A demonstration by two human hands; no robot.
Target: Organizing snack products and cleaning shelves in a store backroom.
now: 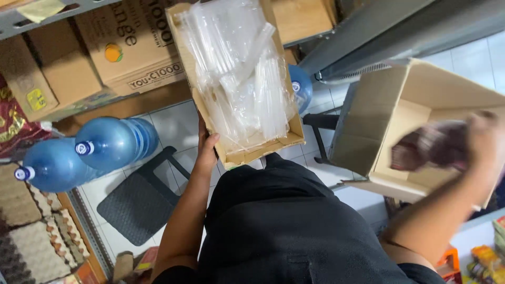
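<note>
My left hand (206,146) grips the near left edge of a shallow cardboard tray (239,156), held tilted in front of my body. The tray is filled with clear plastic packets (239,73) of long thin transparent items. My right hand (481,138) is blurred at the right, closed on a dark reddish packet (428,146). That hand and packet are over the opening of a larger open cardboard box (400,100) at the right.
Two blue water jugs (105,142) lie on the tiled floor at left, beside a dark stool (139,202) and stacked egg trays (37,242). A metal shelf with cardboard cartons (126,42) stands ahead. Colourful goods (484,260) sit at the lower right.
</note>
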